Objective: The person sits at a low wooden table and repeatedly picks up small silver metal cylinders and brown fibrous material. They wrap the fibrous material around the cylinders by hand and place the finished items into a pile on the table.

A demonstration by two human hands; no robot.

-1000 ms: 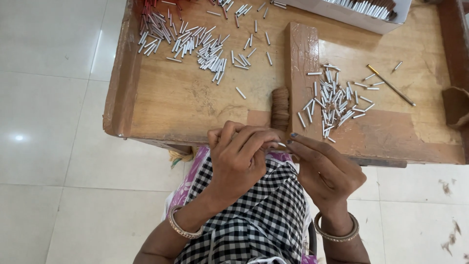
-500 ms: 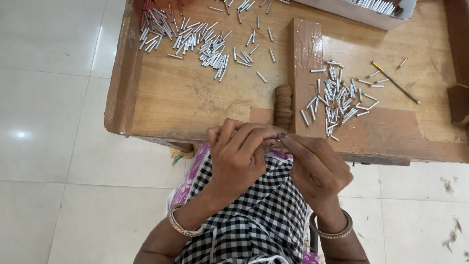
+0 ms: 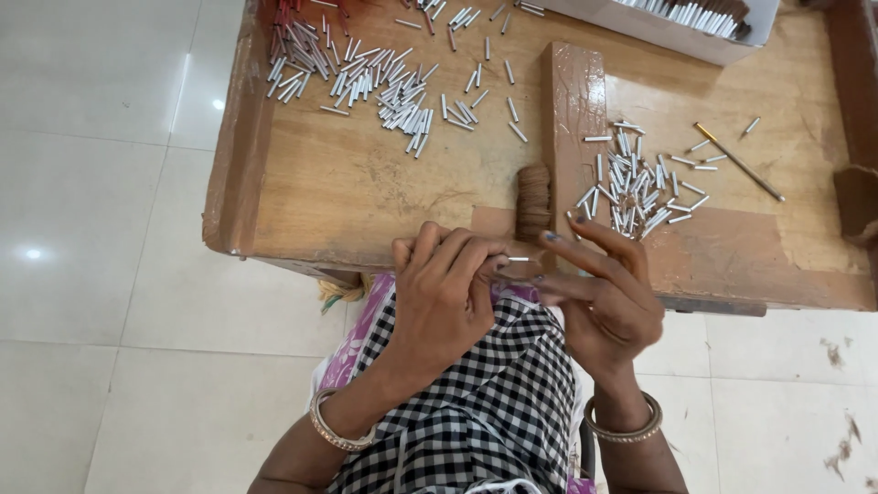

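So your left hand (image 3: 448,288) is curled up tight around a thin little silver tube (image 3: 519,260), pinched at the fingertips with just its end poking out toward your other hand. That tube sits right at the near edge of the wooden surface (image 3: 366,197), just in front of the brown stack of discs (image 3: 533,201). Your right hand (image 3: 604,293) is loose and open, fingers fanned out, fingertips close to the tube's end. I honestly can't tell if it's touching the tube or not, since the fingers are a bit blurred there.

Everything else, going by that disc stack: just to its right there's a raised wooden block (image 3: 574,110), and past that a small pile of silver tubes (image 3: 636,187) plus a long thin rod with a gold-coloured end (image 3: 739,163). Up and left of the stack is the bigger scatter of silver tubes (image 3: 384,82), with some red sticks (image 3: 293,16) at the far left corner. Far behind the stack to the right sits a box of tubes (image 3: 677,18). You've got bangles on both wrists and a checked garment (image 3: 485,412) in your lap.
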